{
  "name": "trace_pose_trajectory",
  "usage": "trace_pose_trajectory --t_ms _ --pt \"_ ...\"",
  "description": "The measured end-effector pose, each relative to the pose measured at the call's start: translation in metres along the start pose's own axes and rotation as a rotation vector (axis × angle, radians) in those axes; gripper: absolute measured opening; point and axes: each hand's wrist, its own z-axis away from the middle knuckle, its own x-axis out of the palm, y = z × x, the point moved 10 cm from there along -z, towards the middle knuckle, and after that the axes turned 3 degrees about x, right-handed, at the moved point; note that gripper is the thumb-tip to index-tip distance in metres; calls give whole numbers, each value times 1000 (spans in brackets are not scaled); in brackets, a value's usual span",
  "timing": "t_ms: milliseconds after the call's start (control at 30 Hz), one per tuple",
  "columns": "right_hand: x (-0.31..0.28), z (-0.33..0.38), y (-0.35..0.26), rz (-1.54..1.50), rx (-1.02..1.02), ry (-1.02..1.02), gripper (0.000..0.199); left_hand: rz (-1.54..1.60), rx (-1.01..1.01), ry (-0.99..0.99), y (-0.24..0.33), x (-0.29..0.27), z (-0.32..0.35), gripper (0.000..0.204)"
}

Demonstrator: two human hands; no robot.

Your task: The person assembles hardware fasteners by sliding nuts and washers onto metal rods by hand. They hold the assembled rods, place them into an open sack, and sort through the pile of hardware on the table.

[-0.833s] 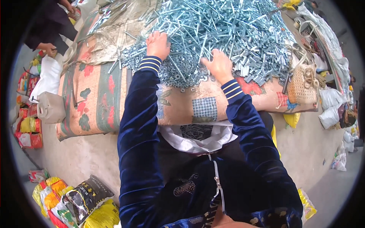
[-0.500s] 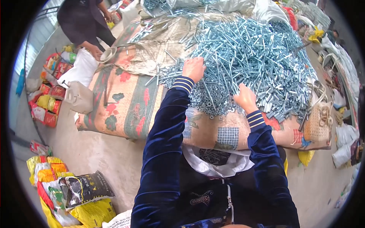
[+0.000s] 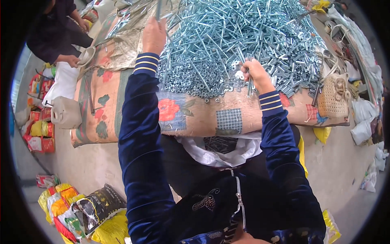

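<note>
Heaped across the patched floral cover (image 3: 199,120) lies a big pile of shiny long thin metal rods (image 3: 227,28). Small ring-shaped nuts (image 3: 195,77) are massed at its near left, short metal sleeves (image 3: 298,65) at its right. My left hand (image 3: 153,37) is closed at the pile's left side, with metal rods sticking out beyond its fingers. Near the pile's front edge, my right hand (image 3: 256,75) grips several thin metal rods, their ends showing above and below the fist. Below the cover's edge, a white sack (image 3: 195,151) stands open at my lap, dark metal pieces inside.
A person (image 3: 55,32) at the far left holds a pale bowl (image 3: 86,57). A whitish plastic jug (image 3: 67,112) stands at the cover's left corner. A woven basket (image 3: 334,95) sits at the right edge. Filled bags (image 3: 99,203) lie on the floor at lower left.
My left hand has moved left and farther away, now with rods protruding. My right hand has closed round several rods near the nuts. The whole view has shifted.
</note>
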Motion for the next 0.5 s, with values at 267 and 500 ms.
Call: trace_pose_trajectory --t_ms 267,500 --pt "53 8 -84 860 -500 417 38 731 -403 46 -19 -39 20 27" --pt "70 -29 -68 1272 -397 470 22 1075 -659 87 -23 -36 83 24"
